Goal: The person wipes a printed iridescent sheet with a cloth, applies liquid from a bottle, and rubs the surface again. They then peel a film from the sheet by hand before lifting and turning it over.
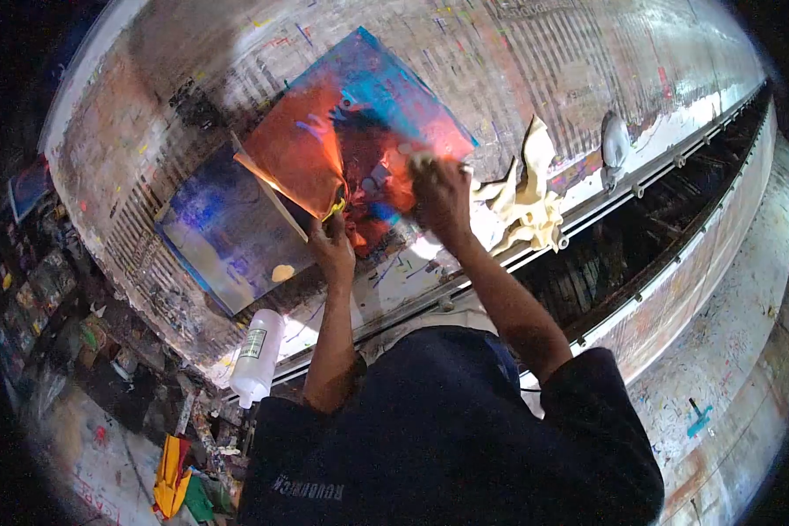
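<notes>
My left hand (333, 250) pinches the near corner of an orange sheet (294, 149), which is lifted and curled there, with a bit of yellow at the fingers. Beneath it lies a larger panel (381, 74) coloured blue, red and dark. Over that panel's right part, my right hand (443, 197) is closed, smeared by motion, round a pale cloth-like wad (425, 162). A second panel (237, 228), blue-violet and grey, lies left of my left hand, with a small cream piece (282, 273) on it. Part of the panel under my hands is hidden.
Crumpled cream cloths or gloves (530, 202) lie right of my right hand, near the metal rail (622, 184). Farther right is a whitish-grey object (615, 145). A labelled translucent bottle (256, 355) lies by my left forearm. A dark trough (631, 272) runs beyond the paint-stained table's (465, 53) edge.
</notes>
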